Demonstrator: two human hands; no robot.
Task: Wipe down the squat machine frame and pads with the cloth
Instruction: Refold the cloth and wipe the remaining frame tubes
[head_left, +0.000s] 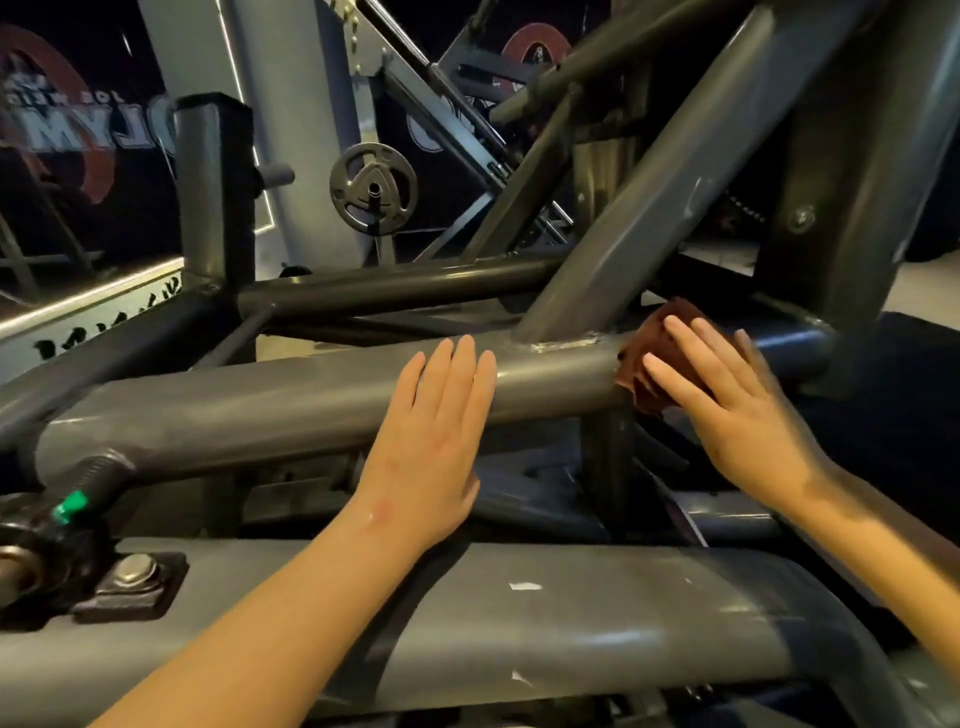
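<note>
Head view catches the frame-wiping step: the right hand (727, 415), fingers straight, presses the maroon cloth (657, 358) on the grey horizontal tube (260, 410), at 3 o'clock from the flat, empty left hand (431, 447); the next stroke probably needs sliding toward 9 o'clock.

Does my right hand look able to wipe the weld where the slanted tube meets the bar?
Probably yes: the right hand presses the cloth on the bar right beside the weld, nothing between them.
</note>
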